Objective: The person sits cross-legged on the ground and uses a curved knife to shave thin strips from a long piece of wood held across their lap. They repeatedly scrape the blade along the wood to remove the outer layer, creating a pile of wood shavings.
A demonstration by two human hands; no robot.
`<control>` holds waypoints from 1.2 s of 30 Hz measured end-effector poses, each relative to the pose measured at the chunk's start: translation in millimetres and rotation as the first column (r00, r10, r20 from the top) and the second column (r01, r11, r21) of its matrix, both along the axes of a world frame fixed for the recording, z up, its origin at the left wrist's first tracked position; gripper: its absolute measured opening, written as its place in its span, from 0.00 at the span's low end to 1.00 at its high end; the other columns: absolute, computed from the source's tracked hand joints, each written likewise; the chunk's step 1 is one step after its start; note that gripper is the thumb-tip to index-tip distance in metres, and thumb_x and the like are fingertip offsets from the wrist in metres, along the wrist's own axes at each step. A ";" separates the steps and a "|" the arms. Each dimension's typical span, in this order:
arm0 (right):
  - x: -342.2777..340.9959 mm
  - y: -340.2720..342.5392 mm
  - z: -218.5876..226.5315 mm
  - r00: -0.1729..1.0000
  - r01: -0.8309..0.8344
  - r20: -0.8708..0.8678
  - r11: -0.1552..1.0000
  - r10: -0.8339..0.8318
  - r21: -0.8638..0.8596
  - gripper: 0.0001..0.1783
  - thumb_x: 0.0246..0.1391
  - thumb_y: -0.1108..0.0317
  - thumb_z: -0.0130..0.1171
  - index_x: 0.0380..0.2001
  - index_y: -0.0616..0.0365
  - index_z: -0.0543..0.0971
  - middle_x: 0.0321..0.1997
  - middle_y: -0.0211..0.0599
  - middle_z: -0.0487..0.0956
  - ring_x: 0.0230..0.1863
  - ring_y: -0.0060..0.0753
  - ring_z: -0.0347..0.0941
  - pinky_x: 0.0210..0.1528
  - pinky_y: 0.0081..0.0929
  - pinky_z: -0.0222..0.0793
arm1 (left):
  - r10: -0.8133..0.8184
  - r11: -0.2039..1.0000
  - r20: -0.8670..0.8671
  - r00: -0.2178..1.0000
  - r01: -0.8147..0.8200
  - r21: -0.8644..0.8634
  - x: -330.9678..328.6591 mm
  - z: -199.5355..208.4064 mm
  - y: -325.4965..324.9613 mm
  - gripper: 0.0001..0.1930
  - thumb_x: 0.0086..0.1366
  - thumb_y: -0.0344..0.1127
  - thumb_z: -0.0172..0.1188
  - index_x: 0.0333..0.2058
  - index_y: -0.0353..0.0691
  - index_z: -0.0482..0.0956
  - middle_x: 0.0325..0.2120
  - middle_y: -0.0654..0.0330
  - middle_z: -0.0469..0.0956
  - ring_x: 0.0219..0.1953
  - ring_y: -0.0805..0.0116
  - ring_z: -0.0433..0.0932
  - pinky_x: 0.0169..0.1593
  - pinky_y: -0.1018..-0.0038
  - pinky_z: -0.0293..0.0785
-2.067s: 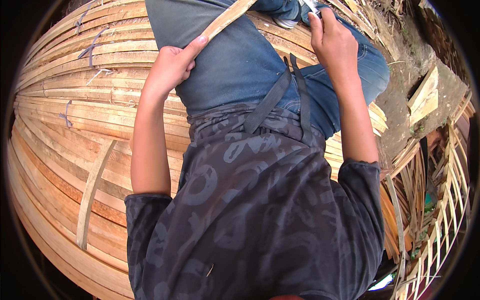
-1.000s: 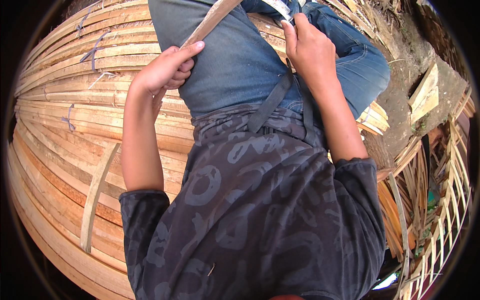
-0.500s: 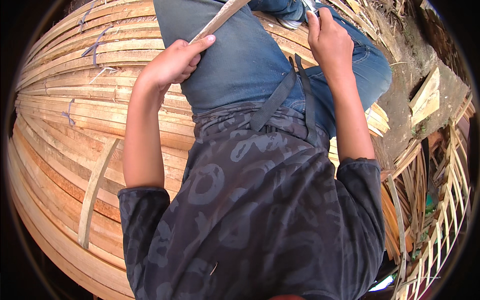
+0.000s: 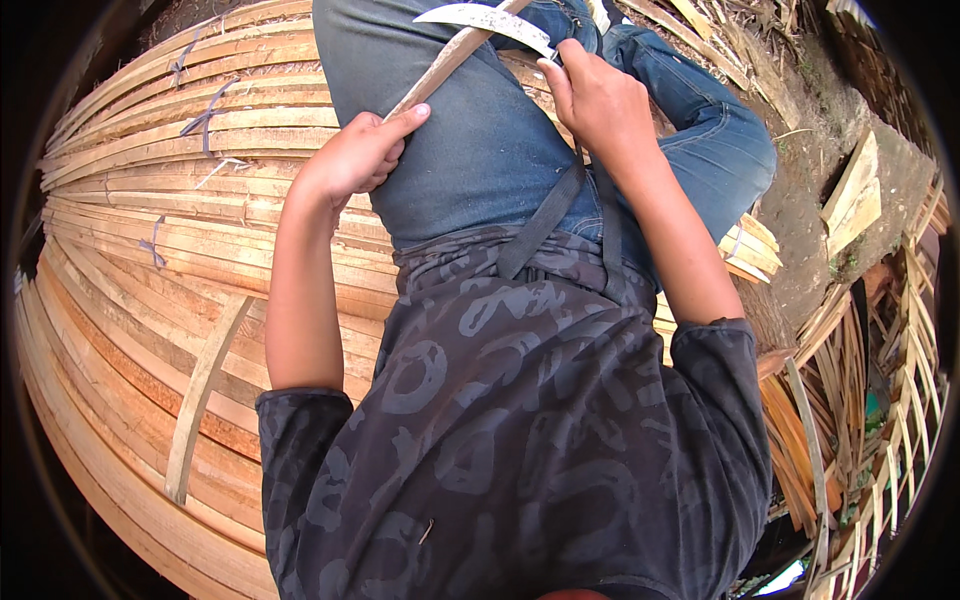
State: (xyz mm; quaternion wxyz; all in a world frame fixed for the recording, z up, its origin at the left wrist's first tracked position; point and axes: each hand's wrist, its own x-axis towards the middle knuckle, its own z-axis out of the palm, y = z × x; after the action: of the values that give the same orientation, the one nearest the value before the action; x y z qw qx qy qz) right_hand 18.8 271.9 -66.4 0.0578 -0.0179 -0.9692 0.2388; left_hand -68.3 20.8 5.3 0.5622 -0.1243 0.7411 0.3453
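My left hand (image 4: 355, 158) is closed on the near end of a narrow wooden strip (image 4: 442, 66), its thumb lying along the wood. The strip slants up and to the right above my left thigh and runs out at the top edge. In my right hand (image 4: 606, 105) is a curved knife (image 4: 492, 20), gripped with the fingers wrapped round a handle they mostly hide. Its pale, speckled blade points left and crosses the strip near the top of the view. Whether the edge touches the wood I cannot tell.
Bundles of long wooden slats (image 4: 225, 240), some tied with dark cord (image 4: 207, 122), fill the left side. One loose short slat (image 4: 207, 400) lies across them. Split wood pieces (image 4: 852, 208) lie on a grey surface at right, above a slatted lattice (image 4: 905, 400).
My right hand has moved left and slightly down, bringing the knife blade across the strip. My left hand has shifted slightly down, still holding the strip.
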 end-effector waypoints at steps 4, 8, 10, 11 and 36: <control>-15.5 49.9 -33.9 0.984 0.160 -0.101 0.982 -0.150 0.105 0.16 0.62 0.53 0.51 0.29 0.53 0.70 0.21 0.40 0.77 0.23 0.51 0.76 0.21 0.45 0.69 | 0.001 1.000 0.004 1.000 -0.001 0.001 -1.5 -1.8 2.3 0.30 0.64 0.61 0.56 0.11 0.55 0.56 0.08 0.78 0.52 0.11 0.85 0.47 0.15 0.81 0.42; -8.8 13.8 -15.9 0.985 0.170 -0.051 0.985 -0.168 0.041 0.14 0.61 0.54 0.53 0.32 0.53 0.71 0.22 0.42 0.77 0.23 0.50 0.76 0.22 0.43 0.71 | -0.007 1.000 0.009 1.000 0.007 -0.014 -3.3 -1.8 1.8 0.30 0.64 0.61 0.56 0.11 0.55 0.55 0.08 0.78 0.51 0.10 0.85 0.47 0.14 0.81 0.42; -7.5 1.9 -11.1 0.996 0.017 -0.088 0.999 -0.014 0.038 0.14 0.60 0.54 0.54 0.31 0.53 0.72 0.20 0.41 0.76 0.22 0.51 0.76 0.22 0.41 0.72 | -0.015 1.000 0.001 1.000 0.015 -0.010 -4.9 -1.9 0.5 0.30 0.64 0.61 0.56 0.11 0.55 0.55 0.08 0.78 0.51 0.10 0.85 0.47 0.14 0.81 0.41; -15.1 16.8 -21.3 0.990 0.098 -0.115 0.990 -0.087 0.098 0.14 0.60 0.53 0.54 0.30 0.52 0.71 0.19 0.40 0.76 0.20 0.49 0.76 0.20 0.40 0.72 | -0.011 1.000 0.004 1.000 0.011 0.003 -5.0 -3.1 -2.0 0.30 0.64 0.61 0.56 0.11 0.55 0.55 0.08 0.78 0.51 0.10 0.85 0.47 0.14 0.81 0.41; -14.0 53.8 -34.4 0.944 0.331 -0.016 0.943 -0.331 0.042 0.15 0.60 0.53 0.53 0.29 0.54 0.71 0.19 0.43 0.78 0.21 0.51 0.77 0.20 0.46 0.71 | -0.019 0.999 0.048 0.999 0.017 0.040 -7.1 -3.4 2.4 0.29 0.65 0.60 0.54 0.12 0.54 0.55 0.09 0.78 0.51 0.10 0.85 0.47 0.14 0.80 0.41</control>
State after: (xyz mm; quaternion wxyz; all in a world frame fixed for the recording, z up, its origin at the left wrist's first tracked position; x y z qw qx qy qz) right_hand 4.8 325.7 -100.8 0.1015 -0.1782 -0.9572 0.2042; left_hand -75.4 23.3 2.0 0.5855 -0.1148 0.7213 0.3519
